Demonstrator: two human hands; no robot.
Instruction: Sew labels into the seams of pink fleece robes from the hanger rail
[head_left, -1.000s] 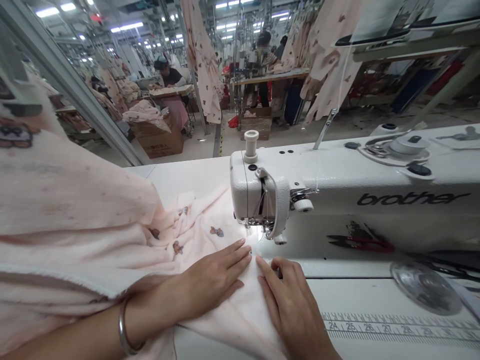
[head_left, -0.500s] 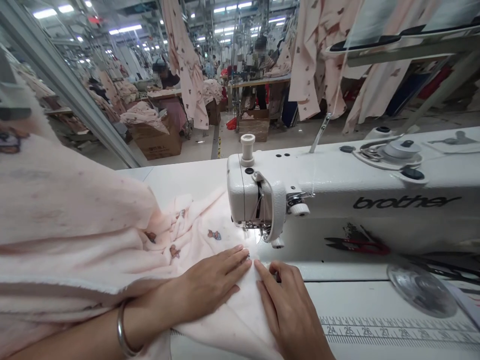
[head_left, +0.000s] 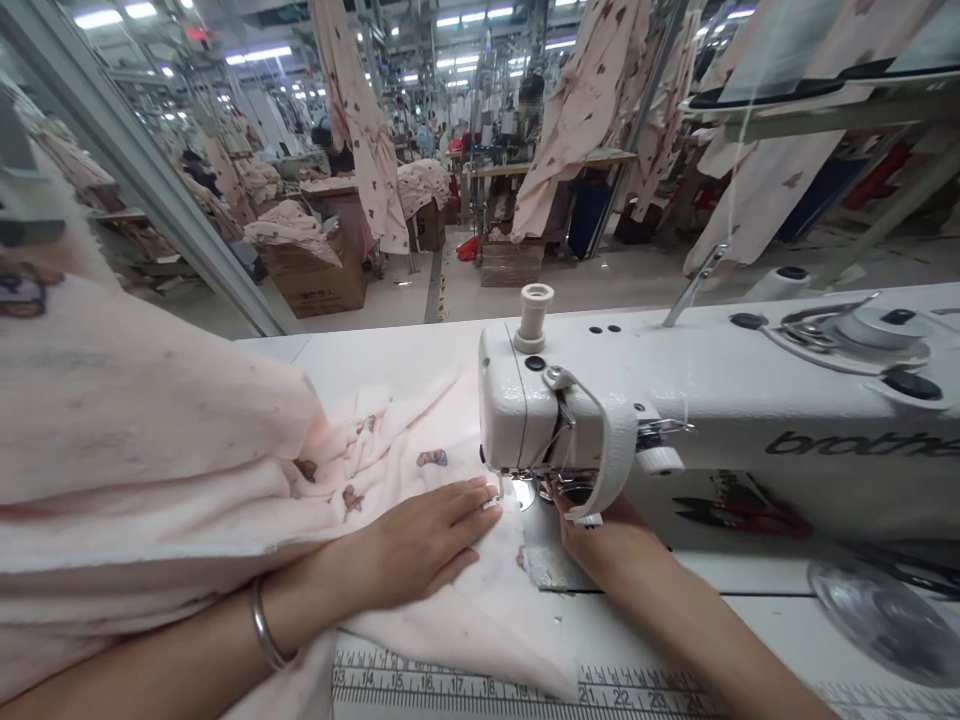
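Note:
My left hand (head_left: 427,540), with a metal bangle on the wrist, lies flat on pale pink fabric (head_left: 442,590) printed with small bears. Its fingertips are just left of the presser foot area of a white sewing machine (head_left: 712,390). Under the machine head, to the right of the needle, reaches my right hand (head_left: 596,530); its fingers are mostly hidden behind the machine's white guard. I cannot tell whether they hold anything. The fabric's right edge runs beside a metal plate (head_left: 551,550). More of the same cloth is heaped and draped at the left.
Red-handled thread snips (head_left: 746,515) and a clear round plastic piece (head_left: 881,615) lie right of my right arm. A printed ruler strip (head_left: 450,688) runs along the table's front. Beyond are hanging pink pieces (head_left: 367,140), a cardboard box (head_left: 315,275) and people at other machines.
My right hand has left the fabric's edge and moved forward under the machine head. The left hand stays nearly in place on the cloth. The view has shifted slightly left.

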